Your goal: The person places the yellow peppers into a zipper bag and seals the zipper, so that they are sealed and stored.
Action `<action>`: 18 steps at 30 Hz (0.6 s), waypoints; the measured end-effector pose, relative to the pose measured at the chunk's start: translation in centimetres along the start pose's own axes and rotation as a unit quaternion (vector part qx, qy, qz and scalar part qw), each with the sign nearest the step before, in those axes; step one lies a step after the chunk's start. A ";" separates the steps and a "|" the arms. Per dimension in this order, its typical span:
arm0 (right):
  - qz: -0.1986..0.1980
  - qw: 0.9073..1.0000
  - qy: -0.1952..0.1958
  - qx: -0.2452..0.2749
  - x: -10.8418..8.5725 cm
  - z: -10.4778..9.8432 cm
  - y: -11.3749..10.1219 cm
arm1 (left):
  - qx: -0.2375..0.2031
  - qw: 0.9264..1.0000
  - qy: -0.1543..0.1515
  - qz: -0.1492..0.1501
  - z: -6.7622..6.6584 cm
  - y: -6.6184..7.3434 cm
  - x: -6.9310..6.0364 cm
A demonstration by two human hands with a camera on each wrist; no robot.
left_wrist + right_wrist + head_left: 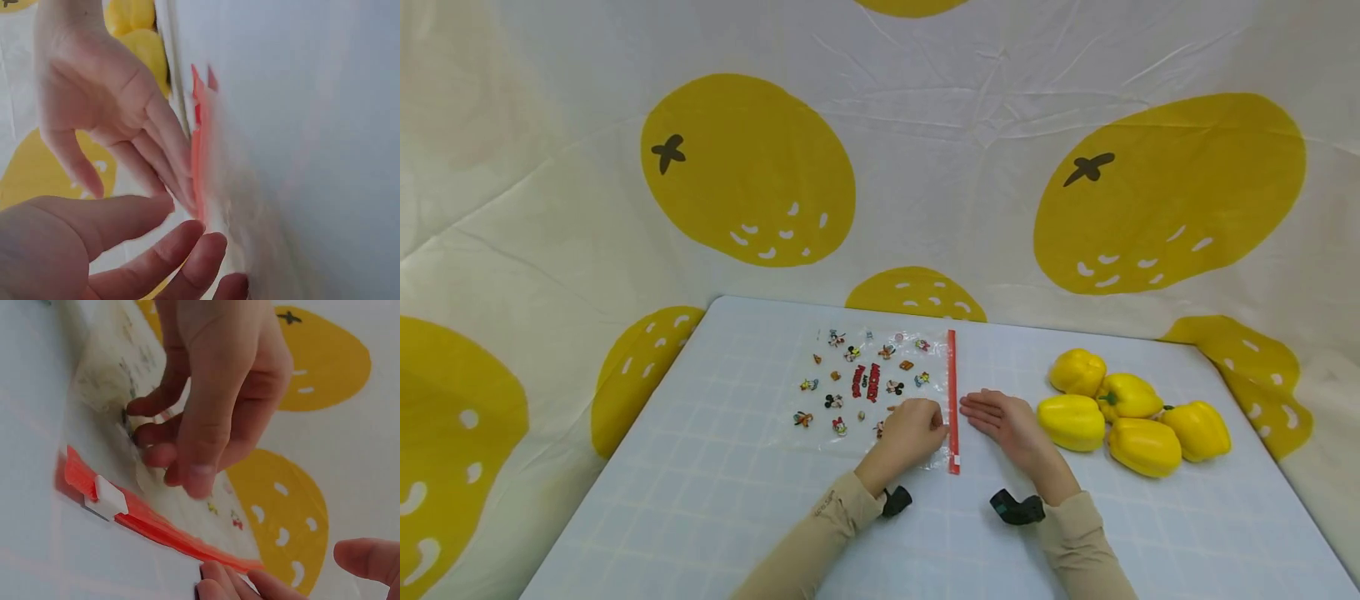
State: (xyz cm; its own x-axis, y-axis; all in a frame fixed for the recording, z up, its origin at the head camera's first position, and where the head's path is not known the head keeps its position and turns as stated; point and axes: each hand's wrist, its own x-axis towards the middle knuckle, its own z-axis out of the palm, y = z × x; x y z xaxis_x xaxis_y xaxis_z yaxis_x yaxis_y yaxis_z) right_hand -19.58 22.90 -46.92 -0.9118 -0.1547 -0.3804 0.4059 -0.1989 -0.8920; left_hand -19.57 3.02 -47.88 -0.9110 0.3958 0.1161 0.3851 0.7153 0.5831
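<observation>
A clear slider zip bag point(842, 379) printed with small cartoon figures lies flat on the table. Its red zip strip point(952, 375) runs along the right side, with a white slider point(111, 499) at the near end. Over the bag beside this strip is my left hand point(912, 433), fingers loosely bent. The left wrist view shows a gap between its thumb and fingers, and fingertips at the bag's film. My right hand point(1011, 425) lies just right of the strip, fingers straight and thumb spread, holding nothing. Its fingertips point(215, 575) are by the strip's edge.
Several yellow bell peppers point(1071, 422) are grouped to the right of my right hand. The pale checked table point(677, 500) ends at a white cloth point(940, 183) with large yellow fruit prints, hanging behind and at both sides. Each wrist bears a black camera mount point(1017, 507).
</observation>
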 end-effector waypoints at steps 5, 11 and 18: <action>0.025 0.996 -0.039 0.077 -0.1 -0.8 0.2 | 0.035 0.997 -0.020 -0.058 1.4 0.9 0.3; 0.037 0.993 -0.051 0.099 -0.1 -1.1 0.4 | 0.090 0.991 -0.032 -0.095 2.1 1.5 0.5; 0.021 0.997 -0.035 0.073 0.0 -0.8 0.4 | 0.050 0.996 -0.023 -0.076 2.2 0.7 0.8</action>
State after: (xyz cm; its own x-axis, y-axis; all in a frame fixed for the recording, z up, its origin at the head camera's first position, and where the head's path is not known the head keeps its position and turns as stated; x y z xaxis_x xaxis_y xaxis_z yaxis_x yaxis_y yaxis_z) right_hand -19.47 23.61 -47.42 -0.8894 -0.2319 -0.3940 0.4528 -0.3285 -0.8289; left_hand -19.69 5.07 -49.12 -0.9529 0.3032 -0.0046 0.2588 0.8211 0.5087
